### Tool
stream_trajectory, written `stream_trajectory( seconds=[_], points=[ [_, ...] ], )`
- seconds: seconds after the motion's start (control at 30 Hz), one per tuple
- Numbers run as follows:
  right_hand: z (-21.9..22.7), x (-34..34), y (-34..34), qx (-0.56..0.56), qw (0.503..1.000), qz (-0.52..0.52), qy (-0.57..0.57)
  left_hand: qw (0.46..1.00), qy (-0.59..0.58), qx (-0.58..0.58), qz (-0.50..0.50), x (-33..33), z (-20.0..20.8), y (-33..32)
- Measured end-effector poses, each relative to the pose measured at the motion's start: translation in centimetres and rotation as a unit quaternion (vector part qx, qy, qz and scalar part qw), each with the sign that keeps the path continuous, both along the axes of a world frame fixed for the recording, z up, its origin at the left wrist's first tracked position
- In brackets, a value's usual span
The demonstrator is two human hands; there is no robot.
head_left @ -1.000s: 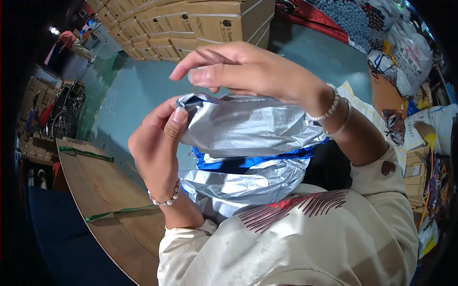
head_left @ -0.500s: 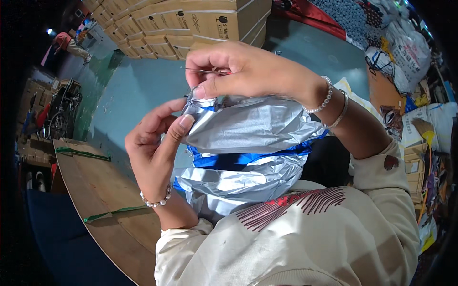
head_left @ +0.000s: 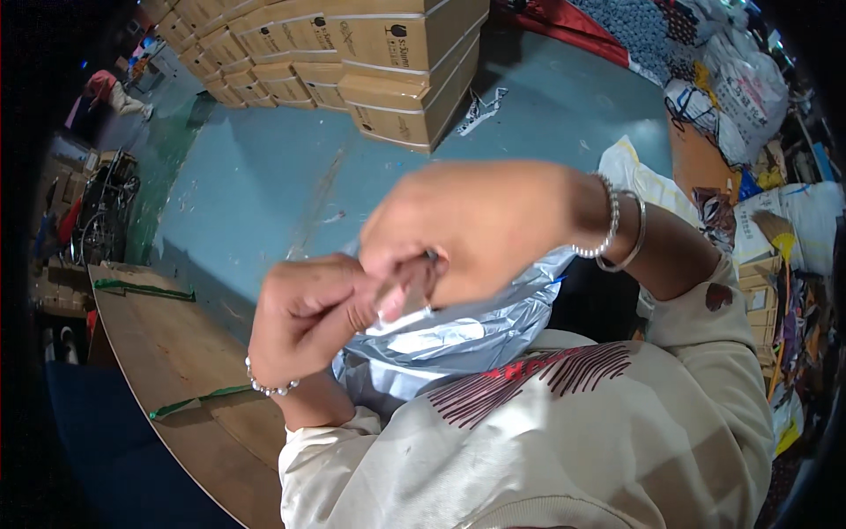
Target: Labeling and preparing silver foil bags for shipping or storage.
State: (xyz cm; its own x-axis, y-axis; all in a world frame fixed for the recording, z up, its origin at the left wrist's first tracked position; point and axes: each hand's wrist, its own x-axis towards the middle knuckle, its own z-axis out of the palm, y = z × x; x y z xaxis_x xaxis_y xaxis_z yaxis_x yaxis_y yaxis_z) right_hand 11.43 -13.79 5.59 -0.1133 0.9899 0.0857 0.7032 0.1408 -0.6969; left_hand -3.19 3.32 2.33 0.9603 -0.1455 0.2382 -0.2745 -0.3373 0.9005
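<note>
A crumpled silver sheet (head_left: 458, 339) with a bit of blue lies across my lap, in front of my body. My left hand (head_left: 304, 309) pinches a gathered edge of it between thumb and fingers. Over the sheet my right hand (head_left: 493, 229) is closed, its curled fingers touching or nearly touching my left fingertips. Motion blurs the right hand, and what its fingers hold is hidden. The right hand also covers much of the sheet's upper part.
Strapped cardboard boxes (head_left: 388, 88) are stacked at the far side. A brown board (head_left: 176, 353) with green strips lies to my left, near a wheelchair (head_left: 106, 216). On the right are stuffed bags (head_left: 749, 97) and a broom (head_left: 775, 231). Another person (head_left: 115, 93) is far left.
My right hand has come down and nearer to me, over the sheet; the thin needle-like metal piece seen in it is now hidden. Left fingers have closed in, slightly lower and right.
</note>
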Motion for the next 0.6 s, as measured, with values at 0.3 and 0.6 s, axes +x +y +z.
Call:
stream_trajectory(
  seconds=[0.3,0.6],
  points=[
    [-4.5,-3.2,-3.4,-0.022,0.993,0.056,0.1,0.963,-0.12,0.065,-0.234,-0.6,-2.8,-0.6],
    [-6.1,-4.0,-4.4,-0.012,0.986,0.08,0.143,0.963,-0.112,0.023,-0.243,-1.2,-4.5,-1.6]
  ],
)
